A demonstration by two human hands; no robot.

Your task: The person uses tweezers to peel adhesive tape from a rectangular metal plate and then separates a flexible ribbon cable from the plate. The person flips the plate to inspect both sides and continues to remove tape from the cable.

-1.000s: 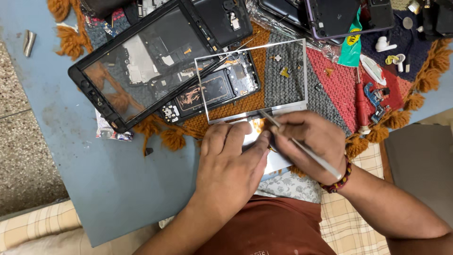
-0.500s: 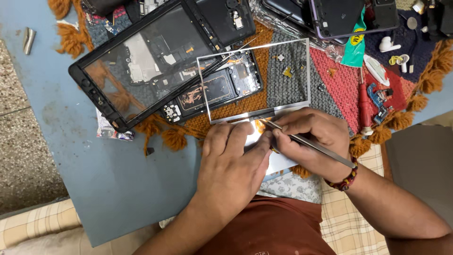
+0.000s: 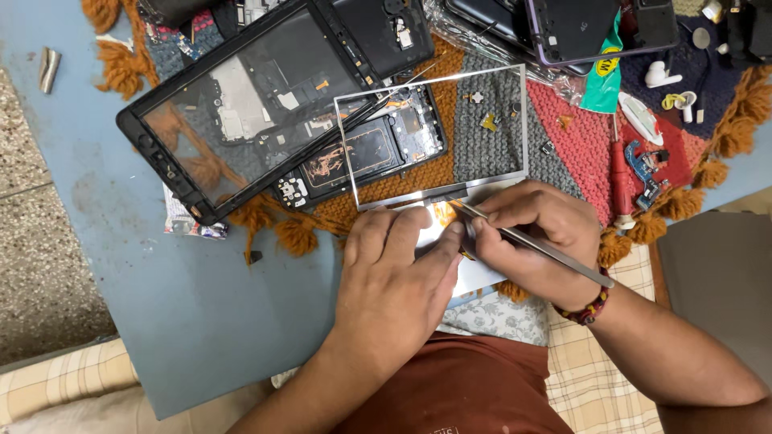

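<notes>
Barely shifted since earlier, the right hand (image 3: 535, 233) pinches metal tweezers (image 3: 531, 243) beside the left hand (image 3: 398, 273), which presses the glass panel (image 3: 438, 137).

Left hand (image 3: 394, 277): palm down, fingers together and extended forward, fingertips pressed flat. Right hand (image 3: 535, 233): curled in a pinch grip, knuckles up, bead bracelet on wrist. Both forearms bare, hands touching at fingertips.
</notes>
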